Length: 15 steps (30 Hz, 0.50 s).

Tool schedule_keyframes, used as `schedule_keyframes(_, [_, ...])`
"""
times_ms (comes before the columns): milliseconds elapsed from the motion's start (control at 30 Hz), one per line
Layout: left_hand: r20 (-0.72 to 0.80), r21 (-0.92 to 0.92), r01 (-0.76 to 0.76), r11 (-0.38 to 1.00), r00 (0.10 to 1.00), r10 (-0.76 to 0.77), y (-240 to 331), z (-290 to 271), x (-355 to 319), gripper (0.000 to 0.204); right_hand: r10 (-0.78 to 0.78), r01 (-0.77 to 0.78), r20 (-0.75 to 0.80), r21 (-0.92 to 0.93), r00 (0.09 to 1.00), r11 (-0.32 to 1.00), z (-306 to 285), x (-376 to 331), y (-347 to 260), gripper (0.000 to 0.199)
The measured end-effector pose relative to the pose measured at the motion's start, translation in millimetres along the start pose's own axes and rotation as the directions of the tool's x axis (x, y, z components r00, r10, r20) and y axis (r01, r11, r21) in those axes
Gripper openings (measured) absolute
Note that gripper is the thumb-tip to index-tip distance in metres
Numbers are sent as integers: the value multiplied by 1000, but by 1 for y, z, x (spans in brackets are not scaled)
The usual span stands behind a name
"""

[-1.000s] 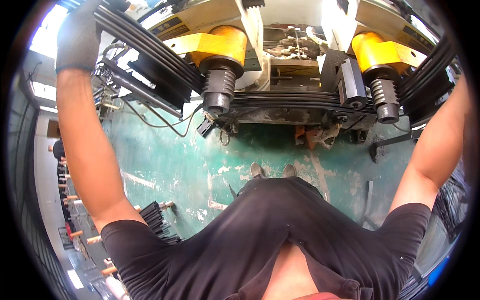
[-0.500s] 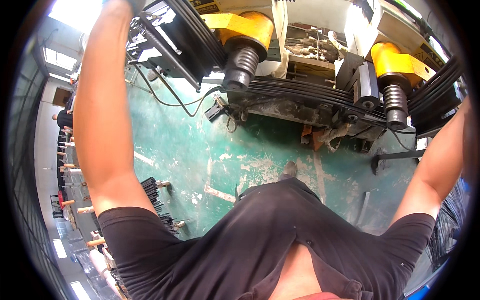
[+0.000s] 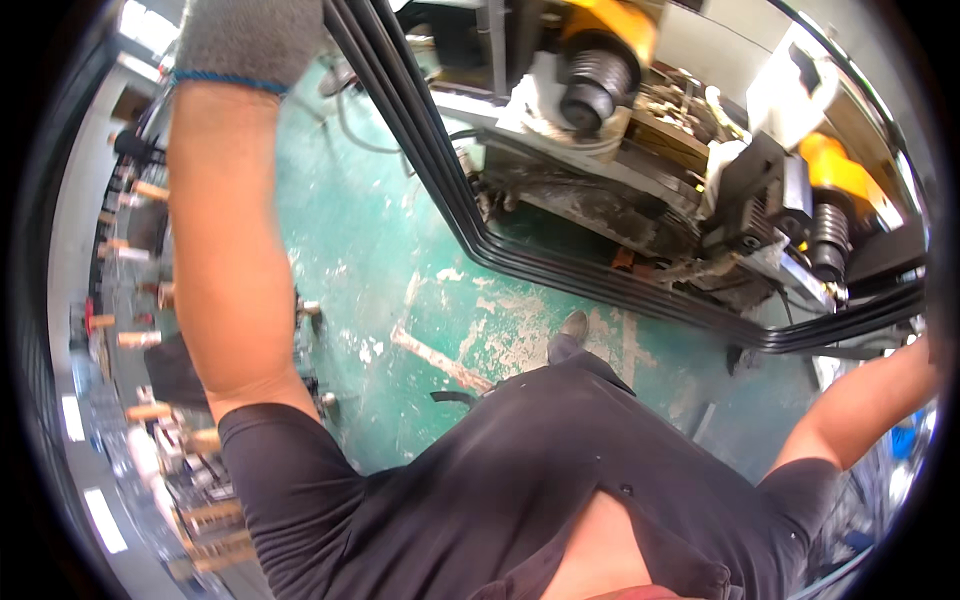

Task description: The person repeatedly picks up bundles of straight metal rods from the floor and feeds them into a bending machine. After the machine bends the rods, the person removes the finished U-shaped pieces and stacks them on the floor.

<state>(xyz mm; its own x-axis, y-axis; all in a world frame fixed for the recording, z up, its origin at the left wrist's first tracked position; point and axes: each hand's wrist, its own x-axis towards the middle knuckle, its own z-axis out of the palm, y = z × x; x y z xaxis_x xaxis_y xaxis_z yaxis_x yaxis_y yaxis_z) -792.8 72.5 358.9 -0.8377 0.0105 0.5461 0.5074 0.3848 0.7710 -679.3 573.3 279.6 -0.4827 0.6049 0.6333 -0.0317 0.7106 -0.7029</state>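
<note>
My left hand (image 3: 250, 45), in a grey knit glove with a blue cuff edge, is raised at the top left. It is closed on a bundle of long black bars (image 3: 600, 295), though its fingertips are hidden. The bundle slopes down from the glove, bends, crosses in front of the machine, then bends up toward the right rim. My right forearm (image 3: 865, 400) reaches toward that far end; the hand itself is lost at the dark rim. Behind the bars stands a bending machine (image 3: 590, 200) with two yellow arms (image 3: 640, 25) and ribbed dark cylinders (image 3: 600, 85).
Green floor (image 3: 370, 270) with worn paint lies below, my shoe (image 3: 574, 325) on it. Racks with wooden-ended pieces (image 3: 150, 340) line the left side. Metal parts lie inside the machine. Wire-like stock (image 3: 870, 500) is at the lower right.
The black bars have come away from the machine toward me and now show bends. My left gloved hand has come lower into view, and my right arm has dropped. The view has shifted.
</note>
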Motion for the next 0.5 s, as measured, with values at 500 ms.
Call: schedule_keyframes(500, [-287, 332, 433, 838, 893, -348, -131, -288, -297, 11, -144, -570, 989, 105, -24, 815, 157, -417, -15, 34])
